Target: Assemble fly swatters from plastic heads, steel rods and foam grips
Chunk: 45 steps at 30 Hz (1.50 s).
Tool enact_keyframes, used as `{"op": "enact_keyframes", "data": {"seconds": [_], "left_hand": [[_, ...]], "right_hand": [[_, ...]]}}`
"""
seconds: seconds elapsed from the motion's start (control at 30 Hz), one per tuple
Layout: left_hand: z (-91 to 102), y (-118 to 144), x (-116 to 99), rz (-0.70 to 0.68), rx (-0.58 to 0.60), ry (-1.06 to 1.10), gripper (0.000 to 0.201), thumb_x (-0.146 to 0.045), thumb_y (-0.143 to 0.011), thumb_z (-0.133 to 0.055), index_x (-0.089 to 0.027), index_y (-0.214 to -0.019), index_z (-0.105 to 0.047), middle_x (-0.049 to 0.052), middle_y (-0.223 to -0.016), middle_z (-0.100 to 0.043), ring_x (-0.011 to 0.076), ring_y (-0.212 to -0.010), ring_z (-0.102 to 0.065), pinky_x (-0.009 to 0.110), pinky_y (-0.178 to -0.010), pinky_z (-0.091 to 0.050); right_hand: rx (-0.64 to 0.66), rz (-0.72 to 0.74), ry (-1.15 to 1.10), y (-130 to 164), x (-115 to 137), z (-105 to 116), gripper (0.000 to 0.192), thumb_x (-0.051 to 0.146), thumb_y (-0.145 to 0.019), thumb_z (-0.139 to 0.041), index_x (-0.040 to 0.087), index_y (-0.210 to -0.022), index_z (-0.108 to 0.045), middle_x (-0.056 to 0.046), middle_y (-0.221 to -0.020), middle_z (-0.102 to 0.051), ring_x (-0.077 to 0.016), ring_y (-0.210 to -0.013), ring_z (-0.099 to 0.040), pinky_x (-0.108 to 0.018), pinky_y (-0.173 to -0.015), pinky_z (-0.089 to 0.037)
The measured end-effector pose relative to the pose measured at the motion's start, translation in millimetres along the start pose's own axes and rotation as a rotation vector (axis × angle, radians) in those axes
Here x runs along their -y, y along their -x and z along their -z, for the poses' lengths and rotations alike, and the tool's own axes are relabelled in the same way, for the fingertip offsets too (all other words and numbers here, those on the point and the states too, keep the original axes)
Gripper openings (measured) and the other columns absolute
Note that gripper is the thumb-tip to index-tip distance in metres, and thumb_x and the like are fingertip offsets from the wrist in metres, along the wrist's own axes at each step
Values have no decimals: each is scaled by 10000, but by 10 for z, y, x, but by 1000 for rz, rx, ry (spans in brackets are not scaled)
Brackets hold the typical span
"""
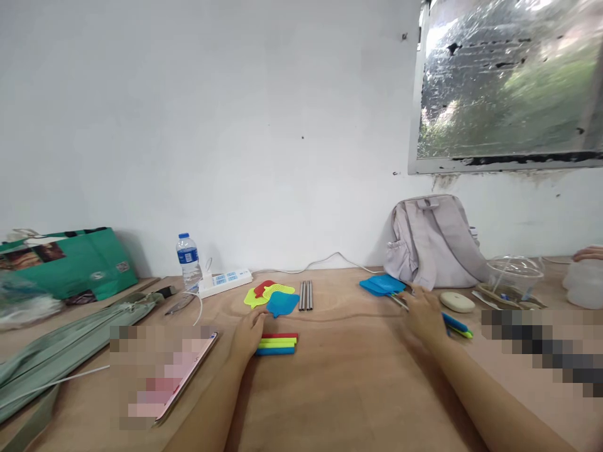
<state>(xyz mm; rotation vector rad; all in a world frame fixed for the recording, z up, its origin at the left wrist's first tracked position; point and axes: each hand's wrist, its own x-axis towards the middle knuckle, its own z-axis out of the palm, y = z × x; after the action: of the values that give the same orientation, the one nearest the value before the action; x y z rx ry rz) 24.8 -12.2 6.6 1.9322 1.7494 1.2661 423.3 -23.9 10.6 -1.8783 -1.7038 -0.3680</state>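
My left hand rests on the wooden table, its fingers touching the end of a stack of red, yellow and blue handles. Just beyond lie yellow, red and blue swatter heads and three grey metal rods. My right hand lies palm down over thin rods and a blue and green handle, next to a blue swatter head. Whether it grips anything is hidden.
A grey backpack leans on the wall. A water bottle, a white power strip, a green bag and a green pouch sit left. A phone, a white oval object and a plastic cup lie nearby. Another person's hand shows far right.
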Motion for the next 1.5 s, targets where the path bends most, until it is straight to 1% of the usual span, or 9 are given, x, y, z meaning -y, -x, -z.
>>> {"op": "enact_keyframes", "data": {"seconds": [0.07, 0.17, 0.33, 0.5, 0.6, 0.87, 1.13, 1.33, 1.5], "left_hand": [[-16, -11, 31, -25, 8, -24, 327, -249, -759, -318, -193, -881, -616, 26, -1002, -628, 195, -998, -523, 337, -909, -355], [-27, -55, 99, -64, -8, -38, 351, -250, -767, -293, -180, -892, -614, 39, -1007, -623, 189, -1002, -520, 333, -922, -351], [-19, -153, 187, -161, -29, -82, 354, -185, -731, -307, -152, -927, -600, 68, -1042, -603, 178, -1020, -506, 322, -946, -339], [-26, -206, 199, -297, 171, -102, 427, -60, -616, -342, -184, -921, -614, 38, -1117, -579, 154, -1086, -467, 314, -979, -304], [-23, -217, 179, -234, 229, -26, 405, -89, -646, -371, -215, -933, -628, 19, -1105, -592, 161, -1092, -465, 331, -982, -302], [-55, -262, 233, -103, 190, 74, 320, -216, -744, -371, -169, -981, -582, 48, -971, -635, 159, -936, -561, 298, -861, -405], [-23, -291, 291, 73, 17, -180, 231, -286, -669, -486, -150, -850, -534, 41, -725, -584, 196, -765, -559, 291, -669, -401], [-13, -255, 239, 146, 31, -323, 184, -326, -629, -529, -164, -716, -517, 65, -718, -584, 228, -754, -554, 285, -610, -356], [1, -231, 213, 123, 65, -365, 140, -304, -626, -558, -176, -681, -541, 64, -751, -574, 227, -787, -542, 293, -656, -361]], "right_hand": [[42, 212, -56, 103, 302, -86, 315, 111, -674, -502, 191, -963, -597, -100, -1246, -428, -283, -1185, -299, -452, -955, -239], [200, 440, -213, 295, 802, -203, 287, 107, -696, -422, 191, -912, -592, -77, -1127, -509, -224, -1138, -353, -391, -955, -241], [267, 497, -351, 355, 1389, -308, 291, 95, -684, -417, 192, -930, -538, -59, -1018, -501, -174, -950, -446, -279, -824, -334], [299, 400, -303, 110, 1641, -485, 329, 125, -704, -418, 178, -1019, -495, -74, -1033, -477, -177, -945, -441, -275, -805, -320], [322, 400, -300, 14, 1687, -577, 328, 153, -727, -418, 189, -1045, -489, -68, -1032, -478, -169, -939, -447, -263, -788, -318], [328, 389, -243, 4, 1656, -588, 271, 208, -759, -413, 215, -1006, -522, -59, -1008, -515, -184, -947, -444, -283, -794, -292], [297, 250, -151, 28, 1640, -594, 231, 267, -757, -425, 168, -926, -546, -108, -990, -548, -233, -958, -453, -335, -794, -291], [288, 112, -134, -27, 1501, -591, 234, 234, -752, -427, 130, -916, -558, -139, -936, -572, -251, -931, -485, -354, -773, -311], [304, 87, -211, -51, 1357, -644, 245, 227, -794, -390, 165, -938, -577, -109, -953, -559, -200, -879, -515, -299, -740, -351]]}}
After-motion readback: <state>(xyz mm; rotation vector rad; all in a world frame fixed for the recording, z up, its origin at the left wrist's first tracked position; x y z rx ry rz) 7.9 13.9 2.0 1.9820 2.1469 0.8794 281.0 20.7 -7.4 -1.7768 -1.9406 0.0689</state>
